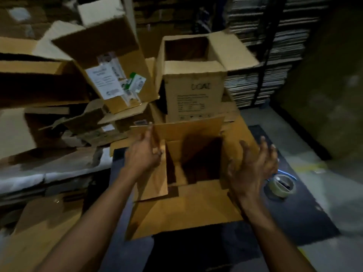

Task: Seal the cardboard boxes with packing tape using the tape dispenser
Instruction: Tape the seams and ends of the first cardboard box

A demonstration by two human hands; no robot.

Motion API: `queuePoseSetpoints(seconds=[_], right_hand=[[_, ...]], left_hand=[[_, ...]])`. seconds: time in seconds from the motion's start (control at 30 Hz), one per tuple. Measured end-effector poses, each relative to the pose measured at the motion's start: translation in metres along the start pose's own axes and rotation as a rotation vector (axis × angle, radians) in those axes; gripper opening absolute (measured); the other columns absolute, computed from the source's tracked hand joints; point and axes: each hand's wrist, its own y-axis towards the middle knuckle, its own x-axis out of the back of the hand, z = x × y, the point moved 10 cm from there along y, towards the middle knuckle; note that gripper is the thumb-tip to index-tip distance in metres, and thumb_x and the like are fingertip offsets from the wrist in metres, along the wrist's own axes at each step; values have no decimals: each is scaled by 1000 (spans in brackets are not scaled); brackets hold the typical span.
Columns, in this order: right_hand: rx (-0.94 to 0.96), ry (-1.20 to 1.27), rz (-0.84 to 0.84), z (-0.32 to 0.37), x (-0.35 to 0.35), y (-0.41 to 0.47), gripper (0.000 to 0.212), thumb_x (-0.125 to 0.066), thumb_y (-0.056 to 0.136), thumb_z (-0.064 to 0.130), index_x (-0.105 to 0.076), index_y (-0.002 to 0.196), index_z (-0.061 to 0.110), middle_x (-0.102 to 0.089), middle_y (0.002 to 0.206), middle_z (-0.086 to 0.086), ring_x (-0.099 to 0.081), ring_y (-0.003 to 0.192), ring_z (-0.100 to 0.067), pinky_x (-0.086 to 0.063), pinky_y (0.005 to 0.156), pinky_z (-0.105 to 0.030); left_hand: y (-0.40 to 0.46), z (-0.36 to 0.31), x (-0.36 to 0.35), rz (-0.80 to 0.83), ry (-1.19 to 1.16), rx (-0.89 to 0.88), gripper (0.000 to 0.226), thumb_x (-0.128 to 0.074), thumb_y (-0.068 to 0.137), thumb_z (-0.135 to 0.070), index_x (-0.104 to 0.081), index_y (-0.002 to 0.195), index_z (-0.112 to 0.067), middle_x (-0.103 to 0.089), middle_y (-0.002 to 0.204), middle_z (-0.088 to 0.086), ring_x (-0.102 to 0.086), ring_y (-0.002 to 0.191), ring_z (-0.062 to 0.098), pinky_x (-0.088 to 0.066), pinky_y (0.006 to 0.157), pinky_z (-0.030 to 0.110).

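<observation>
On dark mat (294,218), brown cardboard box (186,211), flaps open, empty

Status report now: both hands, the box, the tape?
Left hand gripping left flap of open box. Right hand open beside right flap. Tape roll on mat at right, untouched. Nothing blocking.

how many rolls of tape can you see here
1. The roll of tape lies flat on the dark mat, just right of the right hand and the open box. More could be hidden among the piled boxes.
</observation>
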Motion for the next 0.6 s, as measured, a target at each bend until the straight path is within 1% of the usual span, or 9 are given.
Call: queuePoseSetpoints(seconds=[0.07,0.13,0.2,0.27,0.33,0.4,0.47,0.53,0.6], right_hand=[[-244,-16,152,-24,-11,5,78,-72,85,31,-35,154,29,-7,170,-15,2,155,-44,-8,120,-70],[-379,25,228,-38,-16,2,88,-72,88,36,-22,160,28,-5,171,-15,-2,156,-43,-14,121,-70],[-338,79,167,-35,-8,3,87,-71,91,36,-21,161,26,-26,166,-17,-31,149,-40,-31,118,-62],[-224,177,91,-16,8,-1,81,-70,94,32,-24,160,27,-56,146,-11,-61,122,-31,-51,103,-53],[-93,241,123,9,13,-15,71,-67,97,31,-29,156,32,-68,129,0,-69,104,-21,-59,90,-46],[43,251,272,31,4,-35,59,-65,96,38,-36,148,43,-68,123,10,-69,101,-12,-60,86,-44],[164,232,553,43,-22,-61,69,-66,87,62,-36,147,49,-59,139,14,-60,122,-10,-54,99,-44],[244,141,923,42,-50,-95,109,-66,64,90,-21,156,52,-29,166,13,-25,154,-16,-30,123,-47],[339,-30,1172,34,-62,-122,139,-72,45,94,-4,159,53,5,171,15,13,157,-16,0,128,-50]], left_hand=[[30,-9,12,-52,63,-5,102,-70,92,-54,1,164,-42,-29,164,21,-37,144,47,-40,113,61],[53,-22,9,-25,140,-38,91,-66,93,-59,-13,165,-39,-13,170,21,-19,153,49,-26,120,65],[72,-32,2,8,164,-61,80,-57,97,-62,-21,164,-36,-15,171,19,-13,156,45,-18,122,66],[89,-34,-5,35,177,-56,74,-49,101,-63,-24,164,-34,-20,170,18,-13,157,43,-15,120,68],[102,-29,-13,90,166,-32,74,-48,101,-63,-25,164,-33,-22,170,17,-14,157,42,-15,119,72],[110,-23,-17,134,134,-12,74,-52,100,-62,-28,163,-32,-25,169,16,-15,157,41,-16,118,74],[114,-22,-14,136,101,-9,72,-54,99,-61,-32,161,-31,-33,165,16,-20,155,41,-18,117,76],[112,-24,-8,103,85,-27,71,-56,98,-61,-35,158,-29,-41,159,16,-28,150,42,-19,115,77],[104,-26,-3,59,108,-49,77,-60,95,-62,-33,158,-28,-42,157,17,-30,147,43,-19,114,79]])
